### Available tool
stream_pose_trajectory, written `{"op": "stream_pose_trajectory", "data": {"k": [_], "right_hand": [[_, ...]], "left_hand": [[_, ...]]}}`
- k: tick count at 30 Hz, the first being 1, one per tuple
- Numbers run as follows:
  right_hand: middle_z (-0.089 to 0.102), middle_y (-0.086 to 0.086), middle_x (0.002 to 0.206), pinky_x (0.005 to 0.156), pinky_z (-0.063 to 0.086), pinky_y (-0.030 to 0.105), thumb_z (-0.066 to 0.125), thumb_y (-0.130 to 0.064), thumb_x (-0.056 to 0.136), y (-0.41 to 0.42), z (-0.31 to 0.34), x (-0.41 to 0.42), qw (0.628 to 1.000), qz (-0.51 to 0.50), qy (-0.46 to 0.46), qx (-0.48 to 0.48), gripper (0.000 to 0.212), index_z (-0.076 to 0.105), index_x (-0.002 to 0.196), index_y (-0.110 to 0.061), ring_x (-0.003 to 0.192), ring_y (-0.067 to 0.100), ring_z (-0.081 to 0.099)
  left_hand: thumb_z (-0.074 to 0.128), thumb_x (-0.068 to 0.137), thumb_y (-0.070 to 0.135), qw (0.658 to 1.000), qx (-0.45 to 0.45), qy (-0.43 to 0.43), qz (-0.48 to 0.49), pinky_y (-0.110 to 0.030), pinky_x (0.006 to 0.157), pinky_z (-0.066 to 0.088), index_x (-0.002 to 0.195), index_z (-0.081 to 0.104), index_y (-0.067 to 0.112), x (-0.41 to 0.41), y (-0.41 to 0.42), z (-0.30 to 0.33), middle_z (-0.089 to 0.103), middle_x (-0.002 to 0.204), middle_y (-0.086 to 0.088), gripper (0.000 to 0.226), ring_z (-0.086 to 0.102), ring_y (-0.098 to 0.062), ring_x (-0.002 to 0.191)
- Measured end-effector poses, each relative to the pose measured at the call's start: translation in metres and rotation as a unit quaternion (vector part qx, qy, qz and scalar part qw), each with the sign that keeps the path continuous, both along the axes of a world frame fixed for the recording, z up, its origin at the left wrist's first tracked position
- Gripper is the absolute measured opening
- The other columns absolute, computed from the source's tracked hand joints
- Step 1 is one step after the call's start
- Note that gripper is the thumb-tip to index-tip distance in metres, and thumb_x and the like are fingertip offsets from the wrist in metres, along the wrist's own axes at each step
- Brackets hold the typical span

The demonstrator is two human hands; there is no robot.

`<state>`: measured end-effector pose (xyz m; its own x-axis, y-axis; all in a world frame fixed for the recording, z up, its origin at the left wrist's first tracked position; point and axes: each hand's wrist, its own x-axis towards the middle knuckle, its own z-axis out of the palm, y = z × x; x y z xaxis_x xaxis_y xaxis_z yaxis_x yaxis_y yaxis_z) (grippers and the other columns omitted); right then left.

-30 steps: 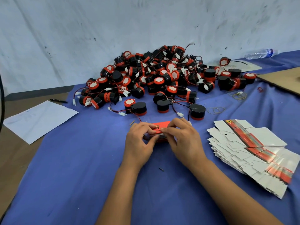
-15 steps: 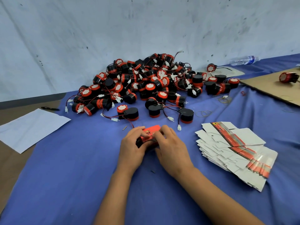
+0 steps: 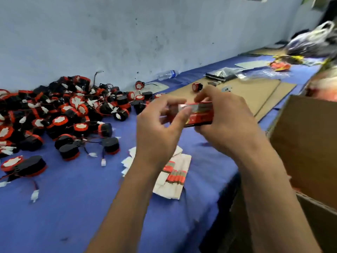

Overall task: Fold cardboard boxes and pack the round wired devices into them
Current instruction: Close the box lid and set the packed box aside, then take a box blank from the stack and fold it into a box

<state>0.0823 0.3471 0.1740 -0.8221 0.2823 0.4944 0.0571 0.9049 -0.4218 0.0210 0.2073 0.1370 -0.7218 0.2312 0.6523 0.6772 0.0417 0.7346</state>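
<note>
Two hands are up over the tabletop (image 3: 76,207): a left hand (image 3: 156,132) and a right hand (image 3: 226,121), with one red box (image 3: 197,114) between them. The devices (image 3: 60,115) heaped toward the tabletop's left edge are too many to count, several dozen at least. One more device (image 3: 197,87) sits alone on the cardboard sheets (image 3: 259,95), of which I make out two, overlapped, toward the far right. One stack of flat box blanks (image 3: 173,176) lies near the front edge; its number can't be told. One water bottle (image 3: 166,74) lies at the back edge. One big brown carton (image 3: 310,143) stands off the right edge.
</note>
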Motion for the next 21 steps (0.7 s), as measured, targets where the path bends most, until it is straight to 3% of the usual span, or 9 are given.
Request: {"op": "stream_pose_trajectory", "data": {"k": [3, 6, 8, 10, 14, 17, 19, 21], "right_hand": [[0.065, 0.007, 0.103, 0.078, 0.051, 0.038, 0.078, -0.017, 0.076, 0.069, 0.009, 0.044, 0.986, -0.127, -0.105, -0.007, 0.045, 0.058, 0.116, -0.023, 0.098, 0.034, 0.062], [0.05, 0.02, 0.13, 0.099, 0.047, 0.049, 0.075, -0.021, 0.08, 0.11, -0.004, 0.07, 0.949, -0.241, -0.187, -0.075, 0.054, 0.051, 0.128, -0.017, 0.118, 0.043, 0.049], [0.033, 0.02, 0.144, 0.112, 0.037, 0.053, 0.07, -0.017, 0.083, 0.12, -0.012, 0.076, 0.929, -0.299, -0.197, -0.095, 0.063, 0.044, 0.14, -0.023, 0.134, 0.044, 0.029], [0.029, 0.017, 0.147, 0.111, 0.037, 0.057, 0.067, -0.014, 0.084, 0.125, -0.013, 0.078, 0.929, -0.316, -0.166, -0.1, 0.066, 0.042, 0.143, -0.029, 0.139, 0.042, 0.023], [0.036, 0.018, 0.143, 0.108, 0.04, 0.05, 0.059, -0.017, 0.089, 0.119, -0.013, 0.064, 0.945, -0.275, -0.15, -0.097, 0.056, 0.044, 0.143, -0.023, 0.136, 0.041, 0.027], [0.045, 0.019, 0.135, 0.099, 0.041, 0.042, 0.058, -0.019, 0.09, 0.093, -0.017, 0.035, 0.964, -0.222, -0.141, -0.034, 0.049, 0.049, 0.138, -0.019, 0.127, 0.04, 0.038], [0.051, 0.016, 0.128, 0.087, 0.04, 0.037, 0.06, -0.015, 0.089, 0.062, -0.025, 0.007, 0.984, -0.148, -0.1, -0.014, 0.043, 0.054, 0.131, -0.018, 0.12, 0.036, 0.045], [0.058, 0.012, 0.125, 0.088, 0.047, 0.035, 0.061, -0.011, 0.089, 0.025, -0.039, -0.026, 0.996, -0.035, -0.075, -0.033, 0.04, 0.058, 0.128, -0.018, 0.118, 0.032, 0.053]], "left_hand": [[0.069, 0.094, 0.027, 0.982, -0.121, 0.075, -0.128, -0.044, 0.091, 0.055, 0.117, 0.074, 0.015, 0.013, 0.09, 0.017, 0.073, 0.11, -0.002, 0.027, 0.068, -0.021, 0.103], [0.065, 0.097, 0.015, 0.947, -0.225, 0.106, -0.201, -0.042, 0.089, 0.052, 0.12, 0.073, 0.013, 0.028, 0.16, 0.014, 0.072, 0.109, -0.01, 0.025, 0.065, -0.028, 0.102], [0.06, 0.1, 0.015, 0.918, -0.313, 0.118, -0.211, -0.039, 0.084, 0.048, 0.117, 0.073, 0.011, 0.031, 0.192, 0.006, 0.072, 0.108, -0.012, 0.022, 0.064, -0.03, 0.101], [0.054, 0.105, 0.024, 0.9, -0.375, 0.119, -0.188, -0.039, 0.079, 0.043, 0.11, 0.072, 0.007, 0.032, 0.21, 0.002, 0.069, 0.105, -0.017, 0.026, 0.062, -0.035, 0.1], [0.059, 0.103, 0.025, 0.934, -0.318, 0.096, -0.133, -0.043, 0.086, 0.047, 0.111, 0.075, 0.01, 0.017, 0.2, 0.002, 0.068, 0.107, -0.014, 0.023, 0.06, -0.031, 0.101], [0.063, 0.098, 0.027, 0.955, -0.277, 0.055, -0.092, -0.036, 0.078, 0.046, 0.101, 0.076, 0.017, -0.004, 0.162, -0.002, 0.073, 0.102, -0.006, 0.016, 0.064, -0.024, 0.096], [0.061, 0.095, 0.029, 0.972, -0.23, -0.019, -0.052, -0.035, 0.074, 0.046, 0.091, 0.073, 0.018, -0.021, 0.125, -0.014, 0.075, 0.093, -0.002, 0.017, 0.066, -0.02, 0.091], [0.061, 0.096, 0.023, 0.974, -0.193, -0.107, 0.04, -0.035, 0.071, 0.044, 0.086, 0.073, 0.016, -0.039, 0.078, -0.034, 0.074, 0.087, 0.001, 0.016, 0.065, -0.017, 0.086]]}}
